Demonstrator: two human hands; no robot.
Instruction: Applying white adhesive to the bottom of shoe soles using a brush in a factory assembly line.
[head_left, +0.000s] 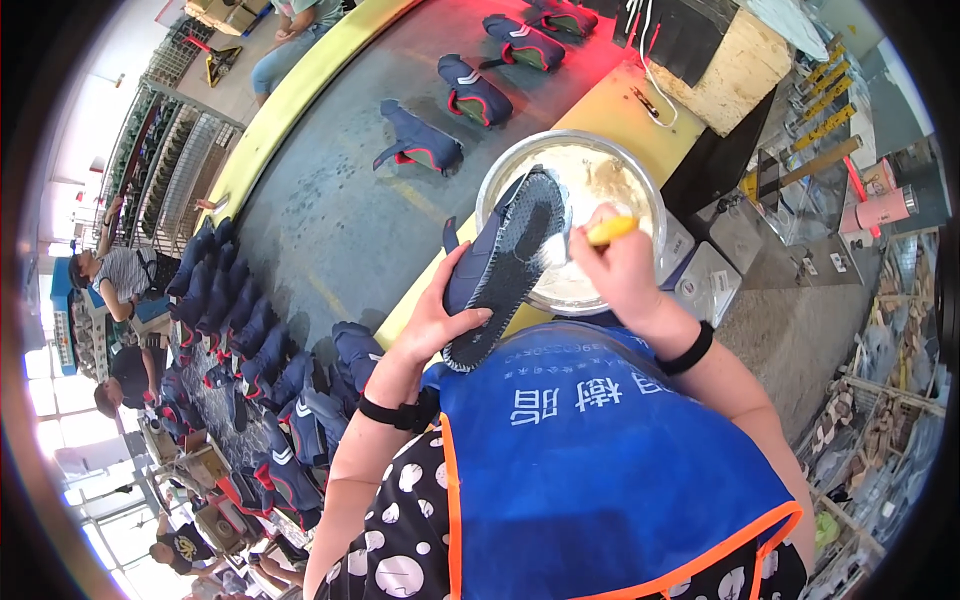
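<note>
My left hand (437, 318) is wrapped round a dark navy shoe upper (505, 262), tilted so that its black, stitched underside faces up. In my right hand (622, 265) is a brush with a yellow handle (612, 231). Its pale bristles (553, 250) are at the edge of the shoe's underside; motion blurs them a little. Just beyond and below the shoe sits a round metal basin (652, 185) holding a creamy white substance (592, 178).
Several navy shoe uppers with red trim (425, 140) lie on the dark conveyor belt (310, 190), some under red light. Many more uppers (235, 310) crowd the left. A yellow rail (290, 85) edges the belt. Other people (125, 280) are at the left. A pink cup (885, 208) stands right.
</note>
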